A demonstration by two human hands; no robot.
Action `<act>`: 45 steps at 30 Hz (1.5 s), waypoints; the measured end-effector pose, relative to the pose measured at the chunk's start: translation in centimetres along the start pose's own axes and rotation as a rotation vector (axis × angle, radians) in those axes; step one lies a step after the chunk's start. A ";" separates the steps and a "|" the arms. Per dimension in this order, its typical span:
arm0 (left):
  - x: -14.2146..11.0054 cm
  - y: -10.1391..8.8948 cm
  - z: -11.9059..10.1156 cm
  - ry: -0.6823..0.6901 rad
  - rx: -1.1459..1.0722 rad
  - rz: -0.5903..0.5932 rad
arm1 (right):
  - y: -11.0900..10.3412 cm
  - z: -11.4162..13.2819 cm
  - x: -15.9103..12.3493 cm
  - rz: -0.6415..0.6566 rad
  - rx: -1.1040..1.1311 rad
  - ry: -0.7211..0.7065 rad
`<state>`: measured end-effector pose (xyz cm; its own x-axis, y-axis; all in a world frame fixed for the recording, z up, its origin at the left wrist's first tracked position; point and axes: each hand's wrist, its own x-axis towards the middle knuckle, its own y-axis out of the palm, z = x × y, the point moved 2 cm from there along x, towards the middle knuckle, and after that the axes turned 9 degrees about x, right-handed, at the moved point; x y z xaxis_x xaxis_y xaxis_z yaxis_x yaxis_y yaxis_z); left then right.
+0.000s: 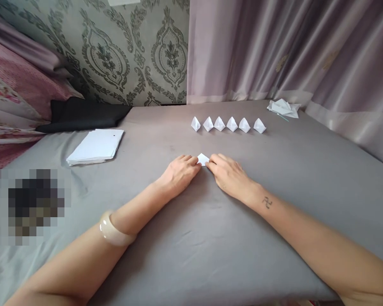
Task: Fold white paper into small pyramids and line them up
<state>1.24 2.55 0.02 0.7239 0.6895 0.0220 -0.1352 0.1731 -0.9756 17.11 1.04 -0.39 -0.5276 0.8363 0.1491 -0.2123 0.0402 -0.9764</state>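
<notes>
A small piece of folded white paper lies on the grey cloth between my hands, its pointed top facing away from me. My left hand pinches its left side, fingers curled over the edge. On the opposite side, my right hand grips the right edge with bent fingers. Parts of the paper are hidden under my fingertips. Beyond my hands stands a row of several folded paper boats, all white and pointed at the top.
At the left sits a stack of white paper sheets, with a folded black cloth behind it. More folded white paper lies at the far right near the curtain. A blurred-out patch covers the left edge.
</notes>
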 end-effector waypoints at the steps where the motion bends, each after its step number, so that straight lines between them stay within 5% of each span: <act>1: -0.1 -0.3 -0.6 -0.024 0.025 0.028 | -0.1 0.5 -0.1 0.006 -0.032 0.006; 7: -0.4 -1.2 -3.1 -0.158 0.046 0.129 | -0.3 1.4 -0.8 -0.036 -0.019 0.050; 15: -1.1 -1.2 -2.2 -0.249 0.040 0.152 | -0.2 1.2 -0.9 -0.007 0.024 0.059; 25: -1.4 -0.8 -1.7 -0.256 0.068 0.081 | -1.2 0.1 -1.8 0.012 0.016 0.179; 31: -0.8 0.3 0.5 -0.301 -0.096 -0.065 | -1.3 -1.5 -1.7 -0.045 0.083 0.242; 39: 0.3 1.4 2.0 -0.138 -0.130 -0.196 | -0.8 -5.4 -0.7 -0.271 0.745 0.552; 42: 0.4 1.1 2.3 -0.294 -0.356 -0.296 | -0.8 -5.3 -0.5 -0.296 0.851 0.570; 45: 0.1 1.2 2.2 -0.521 -0.864 -0.323 | -1.2 -4.3 -0.4 -0.290 1.068 0.527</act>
<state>-0.32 4.38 -0.63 0.2324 0.9521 0.1988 0.6871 -0.0161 -0.7264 21.07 3.02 0.08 -0.0037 0.9999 0.0161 -0.9652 0.0006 -0.2614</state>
